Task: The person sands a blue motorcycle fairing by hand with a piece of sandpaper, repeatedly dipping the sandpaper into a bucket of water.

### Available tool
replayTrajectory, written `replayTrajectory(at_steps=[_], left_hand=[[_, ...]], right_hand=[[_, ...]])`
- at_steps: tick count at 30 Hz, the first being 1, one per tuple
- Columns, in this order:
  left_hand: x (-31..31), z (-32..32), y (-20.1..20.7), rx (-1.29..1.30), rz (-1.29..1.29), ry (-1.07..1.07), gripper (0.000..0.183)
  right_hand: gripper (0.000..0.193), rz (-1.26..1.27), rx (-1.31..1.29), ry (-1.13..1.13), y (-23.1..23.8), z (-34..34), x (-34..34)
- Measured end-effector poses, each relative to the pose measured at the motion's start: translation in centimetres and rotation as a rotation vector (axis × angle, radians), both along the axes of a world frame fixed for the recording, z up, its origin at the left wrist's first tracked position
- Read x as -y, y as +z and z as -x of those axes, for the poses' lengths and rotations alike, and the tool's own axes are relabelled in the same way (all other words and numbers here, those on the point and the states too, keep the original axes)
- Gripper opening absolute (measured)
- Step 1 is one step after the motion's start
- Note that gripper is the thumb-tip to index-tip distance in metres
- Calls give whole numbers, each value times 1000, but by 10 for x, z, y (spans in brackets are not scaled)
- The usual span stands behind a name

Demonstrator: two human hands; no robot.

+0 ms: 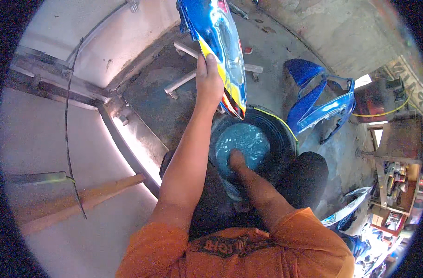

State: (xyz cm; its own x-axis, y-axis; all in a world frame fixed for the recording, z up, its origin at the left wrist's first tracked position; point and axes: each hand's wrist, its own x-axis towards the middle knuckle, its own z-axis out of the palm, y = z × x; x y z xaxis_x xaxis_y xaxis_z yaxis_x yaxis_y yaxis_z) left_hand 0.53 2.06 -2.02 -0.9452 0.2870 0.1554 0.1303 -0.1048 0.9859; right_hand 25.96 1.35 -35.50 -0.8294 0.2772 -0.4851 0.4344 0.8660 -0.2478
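My left hand (pixel 209 83) is closed on the edge of a glossy motorcycle fairing panel (pixel 225 46), blue with yellow, white and red graphics. The panel is tilted, its pointed lower end hanging over a dark round tub (pixel 286 139). Bluish, rippled water (pixel 251 139) fills the tub's bottom. My right hand (pixel 237 160) reaches down into that water between my knees. Its fingers are under the surface, so what they hold, if anything, is hidden.
Another blue fairing part (pixel 325 104) stands on the concrete floor right of the tub. Behind the tub is a low stand with pale bars (pixel 186 83). A wooden shelf (pixel 383 185) with small items is at right, near a white-and-blue panel (pixel 346 208). A pale wall rises at left.
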Motion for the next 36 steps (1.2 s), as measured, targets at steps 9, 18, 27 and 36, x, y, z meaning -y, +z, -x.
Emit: replayTrajectory(at_steps=[9, 18, 27, 36], left_hand=[[-4, -1, -13, -113, -58, 33, 43], [24, -49, -4, 8, -1, 236, 47], [45, -158, 13, -54, 189, -192, 34], [16, -161, 34, -62, 354, -206, 15]], right_hand=[[48, 145, -117, -480, 30, 19, -11], [33, 410, -542, -170, 267, 57, -93], [53, 1158, -919, -343, 378, 11, -143], [46, 1391, -836, -405, 371, 19, -161]])
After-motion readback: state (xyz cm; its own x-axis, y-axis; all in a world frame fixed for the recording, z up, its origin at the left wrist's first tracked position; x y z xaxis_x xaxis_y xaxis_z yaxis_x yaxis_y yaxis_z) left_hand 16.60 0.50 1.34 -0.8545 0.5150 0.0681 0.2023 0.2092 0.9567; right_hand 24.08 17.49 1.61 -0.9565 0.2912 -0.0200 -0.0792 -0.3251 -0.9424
